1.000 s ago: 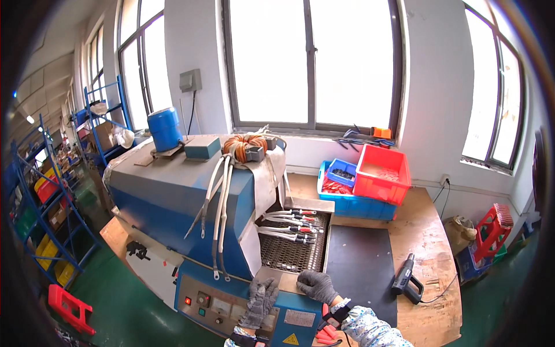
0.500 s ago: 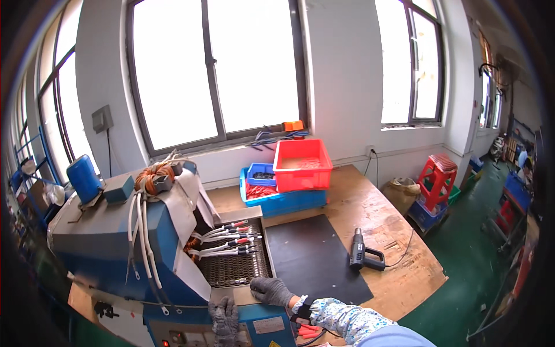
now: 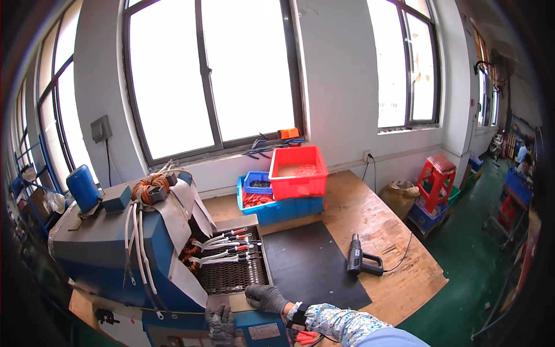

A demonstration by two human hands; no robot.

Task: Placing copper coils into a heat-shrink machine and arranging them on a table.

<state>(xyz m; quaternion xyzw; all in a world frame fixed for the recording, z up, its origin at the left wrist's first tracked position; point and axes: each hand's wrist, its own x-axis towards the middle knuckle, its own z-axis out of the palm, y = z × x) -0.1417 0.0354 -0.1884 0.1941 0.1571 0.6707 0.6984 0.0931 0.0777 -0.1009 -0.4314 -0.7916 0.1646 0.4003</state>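
Observation:
My left hand [image 3: 220,325], in a grey glove, lies on the front of a blue bench machine [image 3: 150,254], its fingers stretched out and holding nothing. My right hand [image 3: 267,299], also gloved, rests with loosely bent fingers on the near metal rim [image 3: 238,302] of the machine's mesh bed; nothing shows in it. White-sleeved cable leads [image 3: 222,246] with red and dark sleeves and metal lugs lie on the mesh [image 3: 231,279], apart from both hands. Their copper-wound coils [image 3: 189,254] sit at the machine's mouth, partly behind hanging light flaps [image 3: 180,214].
Atop the machine sit another copper coil [image 3: 151,188] with dangling white leads and a blue cylinder [image 3: 84,188]. A black mat [image 3: 312,263] and a heat gun [image 3: 359,258] lie on the wooden table [image 3: 399,254]. Red [image 3: 296,179] and blue bins [image 3: 283,211] stand near the window.
The view has shifted slightly, so most things sit a little lower. Both hands stay in nearly the same places on the machine, and slightly more of the coils shows at its mouth.

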